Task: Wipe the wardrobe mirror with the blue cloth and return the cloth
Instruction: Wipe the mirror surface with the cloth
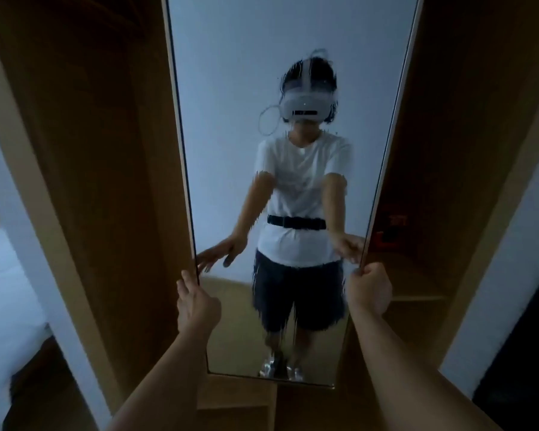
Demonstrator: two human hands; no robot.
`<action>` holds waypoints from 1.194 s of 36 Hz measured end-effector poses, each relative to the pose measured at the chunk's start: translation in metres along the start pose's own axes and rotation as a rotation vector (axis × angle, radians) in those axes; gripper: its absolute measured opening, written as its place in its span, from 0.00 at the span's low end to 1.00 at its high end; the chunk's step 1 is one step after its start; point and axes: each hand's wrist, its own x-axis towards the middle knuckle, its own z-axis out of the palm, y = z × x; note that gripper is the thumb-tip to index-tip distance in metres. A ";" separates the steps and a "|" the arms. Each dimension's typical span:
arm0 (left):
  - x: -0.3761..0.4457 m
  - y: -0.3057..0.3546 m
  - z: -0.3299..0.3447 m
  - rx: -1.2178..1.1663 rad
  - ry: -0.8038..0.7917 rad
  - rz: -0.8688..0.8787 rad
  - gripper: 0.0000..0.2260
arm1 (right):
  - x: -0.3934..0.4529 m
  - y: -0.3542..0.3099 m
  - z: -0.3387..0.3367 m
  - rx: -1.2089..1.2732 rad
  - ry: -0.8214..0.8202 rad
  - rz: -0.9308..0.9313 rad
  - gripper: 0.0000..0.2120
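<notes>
Wooden wardrobe base [237, 396], mirror [293, 181] upright just above

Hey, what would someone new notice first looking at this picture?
A tall mirror fills the middle, between brown wardrobe walls, its glass streaked so the reflected person looks smeared. The right hand grips its right edge in a fist; the left hand rests against its left edge. No cloth shows.
</notes>
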 end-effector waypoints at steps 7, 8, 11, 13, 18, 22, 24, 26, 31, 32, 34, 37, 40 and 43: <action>0.033 0.013 -0.004 -0.177 0.028 -0.053 0.41 | 0.013 -0.014 0.013 -0.014 -0.136 0.037 0.14; 0.033 0.014 -0.004 -0.176 0.043 -0.074 0.41 | 0.016 -0.014 0.015 -0.014 -0.137 0.043 0.14; 0.038 0.011 -0.001 -0.144 0.015 -0.079 0.39 | 0.023 -0.017 0.020 -0.013 -0.123 0.064 0.12; 0.046 0.009 0.000 -0.121 -0.048 -0.065 0.38 | 0.026 -0.019 0.024 -0.004 -0.124 0.084 0.13; 0.068 0.013 0.002 -0.090 -0.124 -0.017 0.36 | 0.030 -0.026 0.037 0.026 -0.196 0.124 0.21; 0.080 0.016 0.007 -0.114 -0.141 -0.024 0.34 | 0.035 -0.029 0.044 0.084 -0.240 0.165 0.27; 0.085 0.019 0.009 -0.123 -0.142 -0.029 0.33 | 0.036 -0.031 0.045 0.096 -0.253 0.181 0.27; 0.089 0.021 0.013 -0.137 -0.134 -0.043 0.33 | 0.038 -0.032 0.047 0.106 -0.266 0.185 0.29; 0.101 0.028 0.021 -0.163 -0.128 -0.077 0.33 | 0.047 -0.032 0.053 0.085 -0.287 0.130 0.30; 0.103 0.029 0.023 -0.161 -0.125 -0.079 0.33 | 0.049 -0.032 0.054 0.073 -0.292 0.115 0.30; 0.107 0.031 0.025 -0.154 -0.116 -0.084 0.32 | 0.054 -0.032 0.057 0.052 -0.300 0.075 0.30; 0.113 0.031 0.030 -0.125 -0.112 -0.075 0.33 | 0.061 -0.030 0.060 0.030 -0.312 0.030 0.30; 0.117 0.030 0.036 -0.096 -0.094 -0.065 0.32 | 0.067 -0.027 0.062 0.002 -0.338 -0.001 0.31; 0.119 0.032 0.038 -0.106 -0.072 -0.075 0.29 | 0.074 -0.025 0.064 -0.006 -0.352 -0.042 0.31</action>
